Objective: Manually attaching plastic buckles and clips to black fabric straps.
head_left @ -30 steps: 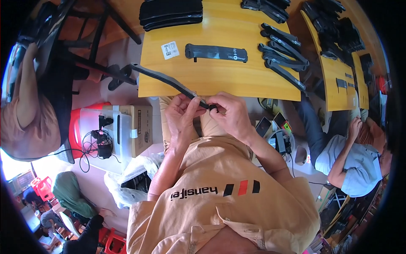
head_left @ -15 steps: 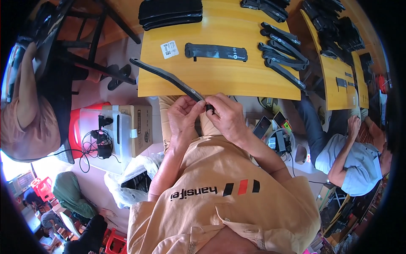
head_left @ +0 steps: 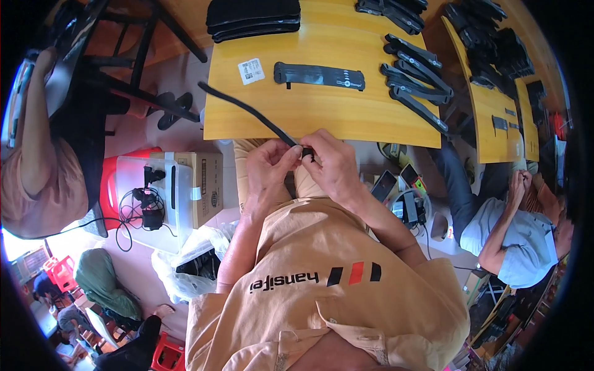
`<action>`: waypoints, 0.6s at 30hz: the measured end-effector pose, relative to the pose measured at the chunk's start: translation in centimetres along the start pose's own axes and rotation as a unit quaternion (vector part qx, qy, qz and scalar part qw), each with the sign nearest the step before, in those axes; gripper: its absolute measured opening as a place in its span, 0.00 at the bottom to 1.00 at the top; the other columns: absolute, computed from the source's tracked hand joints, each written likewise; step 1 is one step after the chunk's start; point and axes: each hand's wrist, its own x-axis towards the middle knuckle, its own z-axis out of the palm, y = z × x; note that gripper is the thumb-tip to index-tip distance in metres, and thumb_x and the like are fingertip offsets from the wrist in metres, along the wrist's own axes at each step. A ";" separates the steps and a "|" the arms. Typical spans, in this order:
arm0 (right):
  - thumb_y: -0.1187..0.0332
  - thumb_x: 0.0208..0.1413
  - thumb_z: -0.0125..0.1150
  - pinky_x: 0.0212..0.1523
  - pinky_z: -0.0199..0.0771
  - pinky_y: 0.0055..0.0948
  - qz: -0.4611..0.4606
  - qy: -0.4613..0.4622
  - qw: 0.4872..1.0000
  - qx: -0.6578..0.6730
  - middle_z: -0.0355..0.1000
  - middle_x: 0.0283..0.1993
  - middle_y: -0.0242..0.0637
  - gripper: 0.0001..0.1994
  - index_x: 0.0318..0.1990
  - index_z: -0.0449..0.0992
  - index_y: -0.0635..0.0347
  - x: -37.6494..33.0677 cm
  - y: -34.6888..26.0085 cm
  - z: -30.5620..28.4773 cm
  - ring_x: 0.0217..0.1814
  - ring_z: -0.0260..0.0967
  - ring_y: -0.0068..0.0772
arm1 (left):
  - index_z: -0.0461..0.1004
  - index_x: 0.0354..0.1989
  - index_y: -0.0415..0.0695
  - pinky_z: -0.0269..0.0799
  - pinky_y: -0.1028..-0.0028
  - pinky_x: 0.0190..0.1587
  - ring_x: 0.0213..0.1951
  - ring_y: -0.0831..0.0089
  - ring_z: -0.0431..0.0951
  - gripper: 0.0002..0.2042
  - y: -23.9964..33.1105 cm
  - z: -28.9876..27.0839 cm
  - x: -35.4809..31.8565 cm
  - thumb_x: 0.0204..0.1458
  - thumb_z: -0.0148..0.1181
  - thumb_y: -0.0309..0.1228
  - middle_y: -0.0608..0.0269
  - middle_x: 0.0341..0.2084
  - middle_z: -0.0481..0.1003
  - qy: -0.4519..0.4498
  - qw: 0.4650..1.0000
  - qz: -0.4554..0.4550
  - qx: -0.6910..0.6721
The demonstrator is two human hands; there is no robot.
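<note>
Both my hands meet at the near edge of the yellow table (head_left: 322,127), pinching the near end of a long black strap (head_left: 247,110). The strap's far end slants up and left over the tabletop, seen nearly edge-on. My left hand (head_left: 270,166) is closed on it between thumb and fingers. My right hand (head_left: 331,164) is closed at the strap's tip, where a small black piece shows between the fingers. On the table beyond lies a flat black band (head_left: 318,76) with a light printed end. Left of that band is a white label sheet (head_left: 251,71).
A stack of black pouches (head_left: 252,21) stands at the table's back left. Several folded black straps (head_left: 414,74) lie on its right side. Below left are a clear plastic bin (head_left: 179,204), a cardboard box (head_left: 207,185) and a plastic bag (head_left: 185,266). Co-workers sit on both sides.
The held strap has been turned so its thin edge shows instead of its printed face. Its far end has shifted slightly right. Both hands stay closed on the near end.
</note>
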 end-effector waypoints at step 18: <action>0.81 0.39 0.57 0.29 0.70 0.30 -0.005 -0.022 1.000 -0.006 0.67 0.29 0.43 0.10 0.32 0.69 0.64 -0.1 1.1 3.8 0.30 0.70 0.41 | 0.71 0.25 0.41 0.58 0.85 0.20 0.17 0.86 0.63 0.10 -3.1 -2.0 -0.6 0.55 0.51 0.33 0.72 0.15 0.67 0.004 1.000 -0.023 0.017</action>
